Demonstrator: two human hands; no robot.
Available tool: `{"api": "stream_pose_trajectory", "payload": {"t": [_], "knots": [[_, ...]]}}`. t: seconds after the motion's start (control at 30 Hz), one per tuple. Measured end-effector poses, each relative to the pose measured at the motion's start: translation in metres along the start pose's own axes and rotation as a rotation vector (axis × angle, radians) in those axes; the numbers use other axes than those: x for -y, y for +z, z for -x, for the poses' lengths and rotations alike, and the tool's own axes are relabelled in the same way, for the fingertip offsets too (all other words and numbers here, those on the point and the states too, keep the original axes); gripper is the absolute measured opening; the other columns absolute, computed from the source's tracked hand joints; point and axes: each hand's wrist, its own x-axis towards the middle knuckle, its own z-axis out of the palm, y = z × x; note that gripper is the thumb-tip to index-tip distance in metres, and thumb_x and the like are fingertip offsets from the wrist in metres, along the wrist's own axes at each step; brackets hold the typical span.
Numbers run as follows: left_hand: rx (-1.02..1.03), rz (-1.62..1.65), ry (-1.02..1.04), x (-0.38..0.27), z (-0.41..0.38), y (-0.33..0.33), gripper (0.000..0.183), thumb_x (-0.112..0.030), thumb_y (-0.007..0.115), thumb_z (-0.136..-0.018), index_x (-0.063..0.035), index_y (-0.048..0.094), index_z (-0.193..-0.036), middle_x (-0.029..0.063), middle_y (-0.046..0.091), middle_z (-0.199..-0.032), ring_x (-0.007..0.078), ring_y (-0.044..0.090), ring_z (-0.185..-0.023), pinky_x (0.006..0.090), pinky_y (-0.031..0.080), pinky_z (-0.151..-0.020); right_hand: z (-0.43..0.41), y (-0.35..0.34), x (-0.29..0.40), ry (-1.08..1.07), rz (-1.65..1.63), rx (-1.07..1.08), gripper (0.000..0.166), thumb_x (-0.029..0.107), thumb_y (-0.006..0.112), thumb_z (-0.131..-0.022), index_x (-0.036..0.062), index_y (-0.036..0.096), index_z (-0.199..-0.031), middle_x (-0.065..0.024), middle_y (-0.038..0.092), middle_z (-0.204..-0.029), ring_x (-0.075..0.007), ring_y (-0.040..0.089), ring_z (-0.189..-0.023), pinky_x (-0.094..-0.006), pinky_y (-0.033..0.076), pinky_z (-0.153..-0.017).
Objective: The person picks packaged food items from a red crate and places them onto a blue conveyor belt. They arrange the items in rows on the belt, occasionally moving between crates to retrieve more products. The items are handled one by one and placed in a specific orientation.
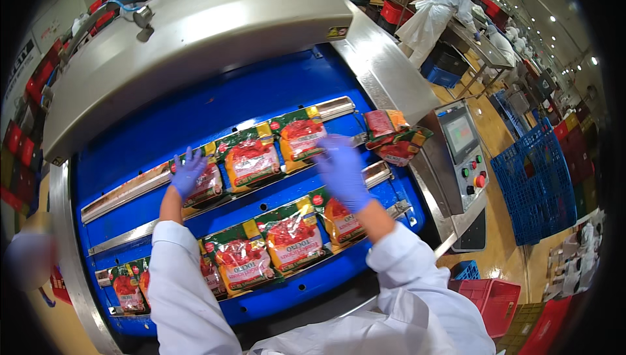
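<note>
My left hand, in a blue glove with its fingers spread, touches a plastic pouch of red meat in the upper row. My right hand, gloved and blurred, is at the right side of the rightmost pouch of that row; its grip is unclear. Between them lies another pouch. The pouches lie with their tops over a metal sealing bar on a blue conveyor belt. A lower row holds several more pouches, partly hidden by my left sleeve.
A steel machine hood spans the belt's far side. Loose pouches are piled at the belt's right edge, beside a control panel. Red crate at lower right, blue crate beyond. Co-workers stand farther off.
</note>
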Motion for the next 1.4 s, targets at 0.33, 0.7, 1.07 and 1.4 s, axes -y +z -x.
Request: {"api": "stream_pose_trajectory", "payload": {"t": [0.33,0.7,1.07,1.4], "knots": [[-0.376,0.517,0.332,-0.197,0.035,0.073,0.048,-0.02,0.067,-0.08,-0.0023,0.053,-0.122,0.0149,0.046,-0.134,0.0276,0.041,-0.126,0.0336,0.03,-0.106,0.056,-0.13,-0.206,0.689,0.193,-0.342,0.029,0.015,0.07,-0.071,-0.0024,0.062,-0.093,-0.0182,0.065,-0.082,-0.029,0.064,-0.076,-0.0379,0.049,-0.071],[-0.081,0.333,0.325,-0.247,0.108,0.098,0.046,-0.028,0.064,-0.081,-0.0042,0.056,-0.119,0.0155,0.049,-0.13,0.0314,0.048,-0.118,0.0347,0.036,-0.101,0.008,-0.127,-0.126,0.17,-0.102,-0.094,0.014,-0.011,0.047,-0.069,-0.0015,0.056,-0.075,-0.0106,0.057,-0.068,-0.0171,0.056,-0.066,-0.0274,0.045,-0.065],[0.029,1.16,0.325,-0.137,0.153,0.031,0.047,-0.009,0.074,-0.072,-0.004,0.057,-0.115,0.0059,0.062,-0.11,0.0162,0.058,-0.096,0.0288,0.047,-0.085,-0.038,-0.021,0.08,0.146,-1.004,0.464,0.027,-0.01,0.056,-0.074,0.0027,0.054,-0.098,-0.0034,0.061,-0.091,-0.0117,0.06,-0.086,-0.0269,0.05,-0.08],[-0.328,1.098,-0.069,0.012,0.168,0.018,0.026,0.0,0.07,-0.073,-0.0011,0.065,-0.098,0.0047,0.066,-0.093,0.009,0.059,-0.082,0.0246,0.048,-0.073,0.013,0.132,0.114,0.265,-0.62,0.541,0.028,0.003,0.062,-0.076,0.0041,0.063,-0.104,-0.0112,0.066,-0.093,-0.0159,0.064,-0.085,-0.0281,0.05,-0.077]]}}
